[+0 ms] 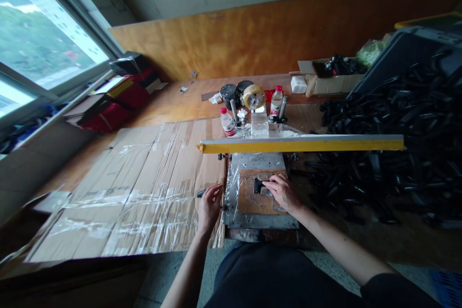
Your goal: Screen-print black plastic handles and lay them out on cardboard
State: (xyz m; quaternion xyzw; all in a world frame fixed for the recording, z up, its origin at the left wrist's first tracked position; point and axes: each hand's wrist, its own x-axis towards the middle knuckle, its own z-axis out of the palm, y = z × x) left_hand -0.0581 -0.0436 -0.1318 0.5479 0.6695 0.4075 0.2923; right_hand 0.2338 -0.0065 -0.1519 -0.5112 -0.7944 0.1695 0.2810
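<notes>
My right hand (283, 192) pinches a black T-shaped plastic part (257, 185) over the brown board (247, 204) on a grey metal plate (234, 220). A piece of clear tape or plastic lies on the board around the part. To the left, my left hand (210, 206) is closed above the edge of a flattened cardboard sheet (144, 173). From its left side sticks out the end of a small black part (201, 193); the rest is hidden by the fingers. A long yellow bar with a silver top (303, 144) crosses just beyond the plate.
A large heap of black plastic parts (361, 178) covers the right side, with a grey crate (393, 53) tipped behind it. Two red-capped bottles (228, 122), dark round tins (229, 94) and a tape roll (254, 96) stand beyond the bar. Red boxes (115, 110) sit by the window.
</notes>
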